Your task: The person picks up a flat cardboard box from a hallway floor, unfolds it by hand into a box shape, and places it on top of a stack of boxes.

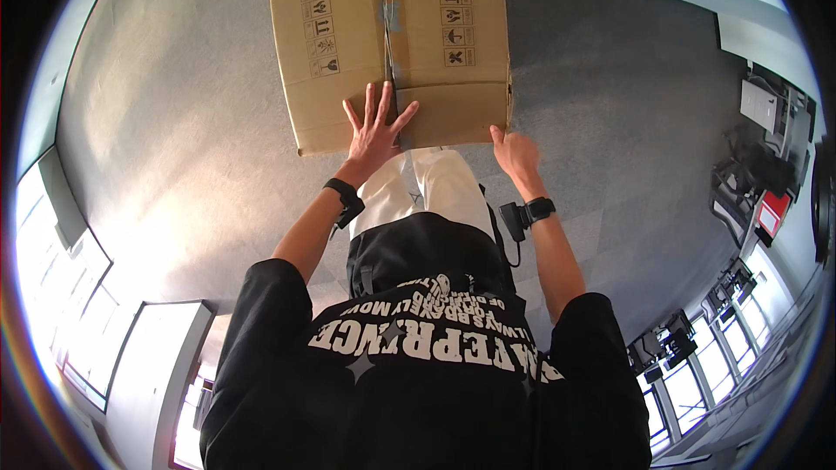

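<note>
A large brown cardboard box with printed handling symbols stands in front of me at the top of the view. Its two top flaps meet along a middle seam with worn tape. My left hand lies on the near end of the top, fingers spread across the seam. At the near right corner, my right hand is closed, its thumb against the box's edge. The curled fingers of that hand are mostly hidden. The far end of the box is cut off by the frame.
Grey floor surrounds the box. Black office chairs and a red object are at the far right. A white cabinet-like block stands lower left, and windows line both sides. Black bands with small devices are on my wrists.
</note>
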The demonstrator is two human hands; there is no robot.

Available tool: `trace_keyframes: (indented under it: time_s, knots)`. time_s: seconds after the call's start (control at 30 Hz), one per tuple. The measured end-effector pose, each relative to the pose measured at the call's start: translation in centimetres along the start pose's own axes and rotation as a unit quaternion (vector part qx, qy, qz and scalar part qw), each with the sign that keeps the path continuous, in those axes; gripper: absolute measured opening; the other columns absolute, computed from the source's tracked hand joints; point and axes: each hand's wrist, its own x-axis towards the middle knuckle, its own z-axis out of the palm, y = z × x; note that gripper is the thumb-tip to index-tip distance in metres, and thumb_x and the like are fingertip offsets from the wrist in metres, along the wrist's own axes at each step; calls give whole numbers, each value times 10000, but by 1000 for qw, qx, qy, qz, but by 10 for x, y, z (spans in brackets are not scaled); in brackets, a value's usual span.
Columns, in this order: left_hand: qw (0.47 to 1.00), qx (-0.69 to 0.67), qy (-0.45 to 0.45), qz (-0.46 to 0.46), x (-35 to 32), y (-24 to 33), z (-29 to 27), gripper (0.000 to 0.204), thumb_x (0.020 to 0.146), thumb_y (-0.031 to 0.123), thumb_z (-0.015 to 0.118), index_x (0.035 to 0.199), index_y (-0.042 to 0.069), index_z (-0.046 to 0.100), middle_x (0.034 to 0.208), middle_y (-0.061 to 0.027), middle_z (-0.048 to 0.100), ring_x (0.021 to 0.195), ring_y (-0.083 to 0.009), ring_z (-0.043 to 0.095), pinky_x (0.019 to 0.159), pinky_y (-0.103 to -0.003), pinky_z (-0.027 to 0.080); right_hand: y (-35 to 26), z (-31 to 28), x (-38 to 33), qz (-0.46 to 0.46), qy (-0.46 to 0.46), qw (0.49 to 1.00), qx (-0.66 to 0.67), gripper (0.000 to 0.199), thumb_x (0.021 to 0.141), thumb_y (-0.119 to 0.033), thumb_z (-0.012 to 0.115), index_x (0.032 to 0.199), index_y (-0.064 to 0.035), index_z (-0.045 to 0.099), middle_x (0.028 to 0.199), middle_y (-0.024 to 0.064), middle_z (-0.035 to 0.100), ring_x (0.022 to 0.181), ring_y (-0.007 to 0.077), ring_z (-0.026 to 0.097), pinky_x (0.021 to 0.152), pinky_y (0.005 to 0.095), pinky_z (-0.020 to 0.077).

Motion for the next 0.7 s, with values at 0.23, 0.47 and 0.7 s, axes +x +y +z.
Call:
trace_keyframes:
  time_s: [0.23, 0.47, 0.7]
  knots:
    - [997, 60, 19, 35, -1, 3, -2, 1041, 604, 505, 835, 1486, 464, 285, 1620, -149, 16, 1453, -487, 54, 989, -830, 171, 0, 3, 5, 27, -7, 999, 34, 756, 970, -601, 356, 812, 48, 709, 851, 291, 680, 815, 444, 676, 667, 498, 551]
    - [988, 109, 99, 42, 5, -1, 10, 1052, 583, 501, 837, 1483, 444, 296, 1607, -144, 119, 1421, -507, 167, 967, -829, 233, 18, 13, 6, -32, 3, 984, 177, 654, 959, -555, 447, 761, 24, 677, 741, 235, 677, 715, 425, 659, 603, 465, 514]
    - [983, 133, 118, 52, 18, -9, -1, 1005, 661, 586, 753, 1514, 384, 262, 1603, -148, 143, 1415, -504, 189, 949, -820, 272, 21, 1, 17, -106, 27, 944, 310, 561, 968, -488, 497, 700, -9, 608, 621, 111, 640, 583, 253, 647, 542, 388, 488]
